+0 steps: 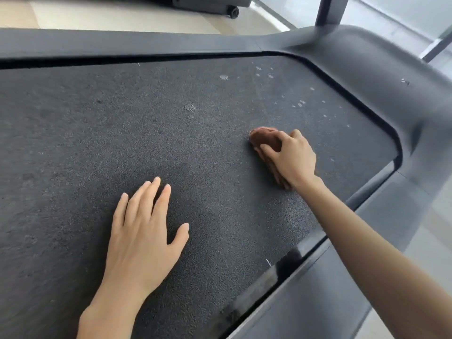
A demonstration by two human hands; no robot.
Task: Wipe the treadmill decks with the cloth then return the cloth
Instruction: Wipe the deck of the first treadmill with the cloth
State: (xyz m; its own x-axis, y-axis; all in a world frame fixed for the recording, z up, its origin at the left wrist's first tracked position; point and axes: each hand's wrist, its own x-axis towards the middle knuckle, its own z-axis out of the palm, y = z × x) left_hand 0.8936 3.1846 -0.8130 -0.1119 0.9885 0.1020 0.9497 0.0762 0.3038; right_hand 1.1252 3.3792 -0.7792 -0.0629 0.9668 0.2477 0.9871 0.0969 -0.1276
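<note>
Right hand (291,157) was clamped down on the brown cloth (265,139), fingers curled over it, pressing it flat on the treadmill deck (97,133) toward the deck's front-right area, just short of a scatter of pale spots (299,104) nearer the curved front housing (381,77). Left hand (144,231) lay flat and spread on the deck, palm down, gripping nothing, nearer the camera and well apart from the cloth. The grey side rail (330,289) ran along the deck's right edge under the right forearm; an upright post (331,9) rose from the housing.
</note>
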